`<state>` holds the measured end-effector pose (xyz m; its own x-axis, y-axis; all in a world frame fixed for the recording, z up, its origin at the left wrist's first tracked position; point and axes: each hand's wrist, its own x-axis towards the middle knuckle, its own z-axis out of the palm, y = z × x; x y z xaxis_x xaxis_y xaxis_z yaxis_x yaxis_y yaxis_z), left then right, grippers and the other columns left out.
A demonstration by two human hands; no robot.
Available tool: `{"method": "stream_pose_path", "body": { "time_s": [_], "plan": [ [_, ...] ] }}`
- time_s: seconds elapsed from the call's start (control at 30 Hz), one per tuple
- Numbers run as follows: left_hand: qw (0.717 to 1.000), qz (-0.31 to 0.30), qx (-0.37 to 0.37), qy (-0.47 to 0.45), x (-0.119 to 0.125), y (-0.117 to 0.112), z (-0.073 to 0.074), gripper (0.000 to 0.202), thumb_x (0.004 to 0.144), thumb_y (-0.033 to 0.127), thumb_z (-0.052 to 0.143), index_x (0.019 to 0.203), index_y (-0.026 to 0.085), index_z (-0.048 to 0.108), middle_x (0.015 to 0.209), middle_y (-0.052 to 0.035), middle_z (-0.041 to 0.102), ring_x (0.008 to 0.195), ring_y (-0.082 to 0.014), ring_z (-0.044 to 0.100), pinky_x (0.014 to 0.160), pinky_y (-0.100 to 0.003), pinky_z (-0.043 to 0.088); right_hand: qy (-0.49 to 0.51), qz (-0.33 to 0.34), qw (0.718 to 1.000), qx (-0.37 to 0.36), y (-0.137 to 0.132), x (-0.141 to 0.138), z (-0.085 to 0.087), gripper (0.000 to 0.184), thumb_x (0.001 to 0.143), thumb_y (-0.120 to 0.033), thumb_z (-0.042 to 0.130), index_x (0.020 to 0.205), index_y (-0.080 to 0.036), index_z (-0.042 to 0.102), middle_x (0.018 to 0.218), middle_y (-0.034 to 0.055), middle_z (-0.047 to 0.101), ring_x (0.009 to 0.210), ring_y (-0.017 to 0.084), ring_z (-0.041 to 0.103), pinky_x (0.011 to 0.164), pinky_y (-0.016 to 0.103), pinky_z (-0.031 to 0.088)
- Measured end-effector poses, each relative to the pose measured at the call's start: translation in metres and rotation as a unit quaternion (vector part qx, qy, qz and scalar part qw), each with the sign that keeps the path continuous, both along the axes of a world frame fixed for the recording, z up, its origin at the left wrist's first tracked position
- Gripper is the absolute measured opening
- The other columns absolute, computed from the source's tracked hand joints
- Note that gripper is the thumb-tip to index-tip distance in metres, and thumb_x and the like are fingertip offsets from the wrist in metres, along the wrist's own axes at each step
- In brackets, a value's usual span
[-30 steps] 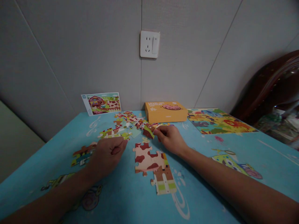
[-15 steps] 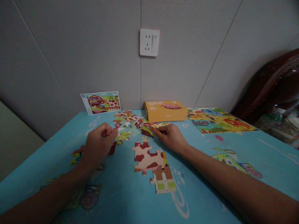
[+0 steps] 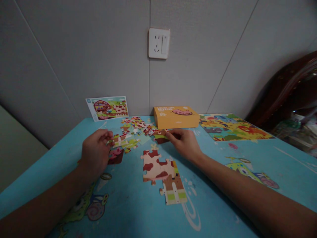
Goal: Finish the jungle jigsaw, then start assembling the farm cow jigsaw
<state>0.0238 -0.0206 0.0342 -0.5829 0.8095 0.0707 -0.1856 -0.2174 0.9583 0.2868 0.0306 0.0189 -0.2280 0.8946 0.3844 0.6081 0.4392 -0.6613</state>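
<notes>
Pieces (image 3: 135,123) lie loosely heaped on the table (image 3: 131,211) before the box (image 3: 177,122), perhaps kept there to stay within reach. The right hand (image 3: 185,144) has thumb and forefinger drawn together at the edge of a brown piece (image 3: 160,139); whether they grip or only touch it, I cannot tell. The left hand (image 3: 96,148) has its fingers curled, tips by the fence pieces (image 3: 123,141), any hold unclear, and hides part of the pig section (image 3: 116,156). In the middle foreground lies the cow section (image 3: 155,167), set apart likely to keep its joined parts whole. The card (image 3: 110,109) leans on the wall (image 3: 111,49), picture outward, probably for easy viewing, while a sheet (image 3: 235,127) lies flat right of the box
</notes>
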Motion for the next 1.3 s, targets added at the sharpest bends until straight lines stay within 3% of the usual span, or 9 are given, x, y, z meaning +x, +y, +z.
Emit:
{"method": "stream_pose_path", "body": {
  "time_s": [0.1, 0.2, 0.23, 0.3, 0.37, 0.43, 0.73, 1.03, 1.3],
  "plan": [
    [0.995, -0.089, 0.014, 0.039, 0.003, -0.004, -0.003, 0.021, 0.061, 0.031, 0.064, 0.055, 0.018, 0.05, 0.065, -0.0005, 0.053, 0.06, -0.0129, 0.05, 0.052, -0.022, 0.045, 0.041, -0.013, 0.999, 0.017, -0.001, -0.001, 0.001, 0.027, 0.089, -0.035, 0.054, 0.078, -0.015, 0.07, 0.069, 0.0056, 0.068, 0.059, 0.014, 0.056, 0.057, 0.025, 0.037],
    [0.959, -0.164, 0.031, 0.231, 0.006, -0.01, -0.008, 0.021, 0.073, 0.034, 0.062, 0.06, 0.018, 0.055, 0.067, -0.0012, 0.056, 0.063, -0.0153, 0.051, 0.058, -0.027, 0.045, 0.077, 0.01, 0.997, -0.001, -0.002, -0.002, -0.001, 0.024, 0.091, -0.034, 0.051, 0.079, -0.017, 0.064, 0.069, 0.0048, 0.068, 0.061, 0.015, 0.059, 0.061, 0.026, 0.042],
    [0.929, -0.189, 0.047, 0.315, 0.006, -0.012, -0.009, 0.02, 0.077, 0.033, 0.061, 0.063, 0.019, 0.057, 0.069, -0.0016, 0.057, 0.066, -0.0165, 0.053, 0.063, -0.029, 0.045, 0.083, 0.021, 0.996, -0.01, -0.002, -0.002, -0.002, 0.025, 0.091, -0.034, 0.05, 0.079, -0.017, 0.063, 0.068, 0.0041, 0.067, 0.061, 0.015, 0.059, 0.061, 0.026, 0.042],
    [0.841, -0.251, 0.092, 0.471, 0.008, -0.016, -0.011, 0.015, 0.082, 0.028, 0.058, 0.07, 0.019, 0.061, 0.075, -0.0025, 0.062, 0.076, -0.0188, 0.055, 0.075, -0.034, 0.045, 0.084, 0.045, 0.995, -0.022, -0.002, -0.003, -0.004, 0.025, 0.092, -0.033, 0.048, 0.077, -0.017, 0.06, 0.065, 0.0029, 0.066, 0.06, 0.015, 0.058, 0.061, 0.026, 0.042],
    [0.756, -0.31, 0.121, 0.563, 0.01, -0.018, -0.013, 0.011, 0.085, 0.023, 0.055, 0.079, 0.02, 0.064, 0.084, -0.0033, 0.066, 0.085, -0.0202, 0.057, 0.085, -0.037, 0.042, 0.072, 0.073, 0.994, -0.026, -0.002, -0.004, -0.006, 0.026, 0.092, -0.032, 0.048, 0.075, -0.017, 0.059, 0.064, 0.0019, 0.064, 0.059, 0.014, 0.056, 0.059, 0.025, 0.04],
    [0.714, -0.346, 0.124, 0.596, 0.01, -0.018, -0.015, 0.014, 0.088, 0.02, 0.053, 0.082, 0.02, 0.065, 0.09, -0.0031, 0.069, 0.091, -0.0202, 0.057, 0.089, -0.038, 0.041, 0.052, 0.103, 0.993, -0.025, -0.002, -0.006, -0.006, 0.026, 0.092, -0.03, 0.049, 0.071, -0.017, 0.059, 0.063, 0.0008, 0.062, 0.059, 0.013, 0.054, 0.057, 0.025, 0.038],
    [0.706, -0.35, 0.121, 0.604, 0.012, -0.015, -0.017, 0.015, 0.087, 0.015, 0.055, 0.082, 0.021, 0.068, 0.089, -0.0011, 0.071, 0.09, -0.0182, 0.06, 0.089, -0.037, 0.041, 0.004, 0.21, 0.977, -0.015, -0.008, -0.009, -0.004, 0.026, 0.094, -0.029, 0.052, 0.083, -0.015, 0.071, 0.073, 0.0026, 0.068, 0.065, 0.012, 0.056, 0.061, 0.024, 0.039],
    [0.705, -0.348, 0.1, 0.61, 0.013, -0.017, -0.015, 0.015, 0.087, 0.021, 0.057, 0.079, 0.023, 0.069, 0.091, -0.0023, 0.071, 0.091, -0.0207, 0.06, 0.09, -0.039, 0.041, -0.012, 0.226, 0.974, -0.019, -0.014, -0.01, 0.004, 0.029, 0.095, -0.031, 0.051, 0.084, -0.017, 0.075, 0.07, 0.0035, 0.068, 0.065, 0.014, 0.059, 0.064, 0.025, 0.043],
    [0.71, -0.348, 0.094, 0.605, 0.013, -0.016, -0.016, 0.014, 0.089, 0.025, 0.057, 0.083, 0.023, 0.069, 0.091, -0.0023, 0.071, 0.093, -0.0214, 0.06, 0.09, -0.038, 0.041, -0.014, 0.232, 0.973, 0.005, -0.012, -0.009, 0.0, 0.025, 0.094, -0.025, 0.052, 0.088, -0.016, 0.074, 0.073, 0.0035, 0.069, 0.068, 0.014, 0.06, 0.069, 0.026, 0.044]
  ]
}}
